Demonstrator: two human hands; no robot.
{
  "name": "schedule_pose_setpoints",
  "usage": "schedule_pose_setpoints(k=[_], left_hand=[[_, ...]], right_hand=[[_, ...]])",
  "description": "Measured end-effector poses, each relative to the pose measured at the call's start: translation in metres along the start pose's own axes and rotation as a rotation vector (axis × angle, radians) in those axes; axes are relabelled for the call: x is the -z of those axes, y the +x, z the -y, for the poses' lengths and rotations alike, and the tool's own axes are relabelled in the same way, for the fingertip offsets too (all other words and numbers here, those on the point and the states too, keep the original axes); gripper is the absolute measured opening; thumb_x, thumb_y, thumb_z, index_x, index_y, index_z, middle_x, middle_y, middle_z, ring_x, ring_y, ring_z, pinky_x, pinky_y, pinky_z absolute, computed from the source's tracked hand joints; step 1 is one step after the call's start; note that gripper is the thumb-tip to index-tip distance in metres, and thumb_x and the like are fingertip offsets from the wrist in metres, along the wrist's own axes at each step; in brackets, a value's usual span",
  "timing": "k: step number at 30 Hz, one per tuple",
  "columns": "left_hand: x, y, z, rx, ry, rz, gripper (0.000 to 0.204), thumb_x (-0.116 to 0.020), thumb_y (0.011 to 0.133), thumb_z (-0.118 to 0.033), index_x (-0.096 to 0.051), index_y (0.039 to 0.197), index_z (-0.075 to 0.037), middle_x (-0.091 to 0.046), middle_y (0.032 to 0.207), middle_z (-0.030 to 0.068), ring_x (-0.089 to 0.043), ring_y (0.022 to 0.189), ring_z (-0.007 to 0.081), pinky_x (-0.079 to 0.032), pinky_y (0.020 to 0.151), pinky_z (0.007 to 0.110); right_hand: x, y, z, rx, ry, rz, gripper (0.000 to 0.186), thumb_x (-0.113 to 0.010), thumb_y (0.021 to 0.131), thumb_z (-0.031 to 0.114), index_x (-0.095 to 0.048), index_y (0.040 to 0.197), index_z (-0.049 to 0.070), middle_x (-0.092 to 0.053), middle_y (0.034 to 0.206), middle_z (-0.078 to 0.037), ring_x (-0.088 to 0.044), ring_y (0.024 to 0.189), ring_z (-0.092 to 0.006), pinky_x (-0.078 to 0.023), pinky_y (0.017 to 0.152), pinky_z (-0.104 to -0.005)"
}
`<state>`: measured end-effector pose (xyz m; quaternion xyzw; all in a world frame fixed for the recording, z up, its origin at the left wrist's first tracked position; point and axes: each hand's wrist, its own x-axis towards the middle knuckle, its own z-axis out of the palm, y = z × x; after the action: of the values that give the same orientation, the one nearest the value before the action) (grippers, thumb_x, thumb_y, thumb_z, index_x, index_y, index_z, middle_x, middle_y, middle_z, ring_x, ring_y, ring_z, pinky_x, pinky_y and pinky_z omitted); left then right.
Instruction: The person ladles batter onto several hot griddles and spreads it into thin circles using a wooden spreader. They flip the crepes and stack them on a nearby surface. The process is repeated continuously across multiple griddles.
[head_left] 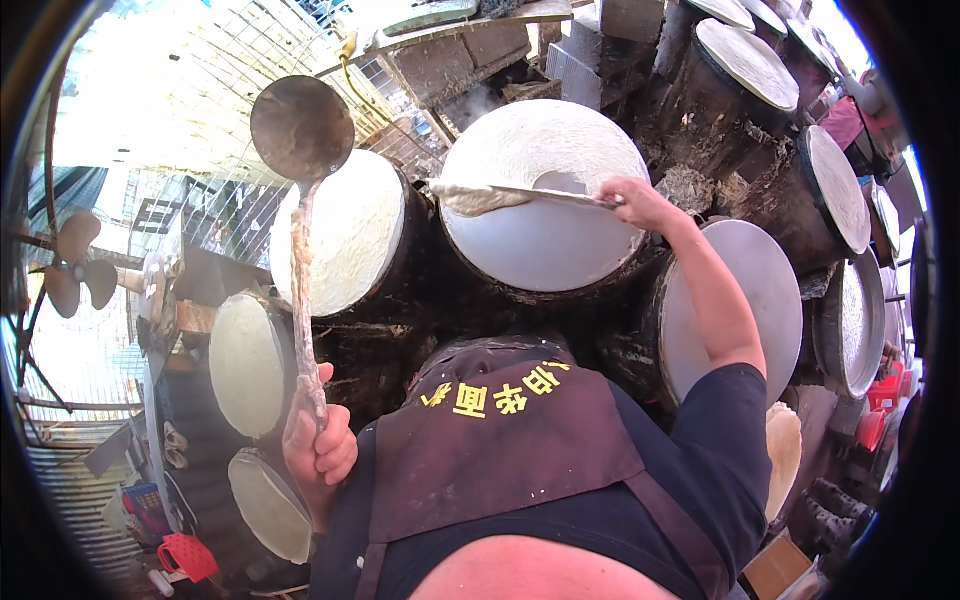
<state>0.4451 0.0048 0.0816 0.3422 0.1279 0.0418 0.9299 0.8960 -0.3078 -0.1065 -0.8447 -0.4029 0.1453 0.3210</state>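
My left hand (322, 445) is closed round the long, batter-crusted handle of a ladle (302, 128). The ladle stands upright, its round dark bowl at the top. Across the large round griddle (535, 255) in front of me, my right hand (638, 203) grips one end of a long thin scraper (550, 194). Thick pale batter (475, 198) clings to the scraper's left end. Beyond the scraper a white batter layer (540, 135) coats the griddle, while the near side shows smooth, bare surface. A brown apron (500, 445) covers my front.
A batter-coated griddle (355, 235) stands left of the middle one, with two pale rounds (248, 365) below it. At right is a smooth grey griddle (745, 300); several dark drums with pale tops (748, 62) stand behind. A fan (78, 265) is far left, near a red basket (187, 557).
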Motion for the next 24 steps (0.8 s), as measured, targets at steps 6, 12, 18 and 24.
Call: schedule_pose_setpoints(k=[6,12,18,24], left_hand=[[-0.004,0.0,0.006,-0.007,-0.011,-0.022,0.058,-0.045,0.101,-0.03,-0.019,0.149,-0.01,-0.034,0.062,-0.0011,-0.027,0.039,0.0038,-0.029,0.029,0.019],[-0.01,-0.002,0.009,0.023,-0.058,0.009,0.058,-0.045,0.101,-0.03,-0.017,0.15,-0.012,-0.034,0.062,-0.0008,-0.027,0.038,0.004,-0.029,0.029,0.019],[-0.01,-0.006,0.015,0.039,-0.074,0.013,0.059,-0.044,0.102,-0.03,-0.015,0.15,-0.012,-0.034,0.063,-0.0003,-0.027,0.038,0.0041,-0.03,0.029,0.019],[-0.002,0.01,0.009,0.123,-0.084,0.105,0.059,-0.044,0.102,-0.029,-0.015,0.15,-0.011,-0.035,0.063,-0.0002,-0.027,0.038,0.0039,-0.031,0.029,0.019]], right_hand=[[0.036,-0.031,-0.021,-0.149,-0.014,-0.134,0.029,-0.059,0.067,-0.002,-0.067,0.095,0.004,-0.062,0.087,-0.011,-0.061,0.087,-0.0257,-0.047,0.08,-0.0345],[0.007,-0.003,-0.009,0.038,-0.062,0.033,0.032,-0.054,0.065,-0.005,-0.065,0.095,0.003,-0.062,0.088,-0.013,-0.061,0.089,-0.0279,-0.047,0.081,-0.036],[0.046,-0.063,-0.029,-0.163,-0.054,-0.117,0.035,-0.057,0.064,-0.004,-0.065,0.096,0.003,-0.062,0.086,-0.011,-0.061,0.088,-0.0268,-0.047,0.081,-0.0354],[0.008,-0.071,-0.008,-0.091,-0.069,-0.05,0.035,-0.054,0.07,-0.01,-0.066,0.098,0.007,-0.062,0.095,-0.013,-0.06,0.096,-0.0302,-0.047,0.086,-0.0371]])
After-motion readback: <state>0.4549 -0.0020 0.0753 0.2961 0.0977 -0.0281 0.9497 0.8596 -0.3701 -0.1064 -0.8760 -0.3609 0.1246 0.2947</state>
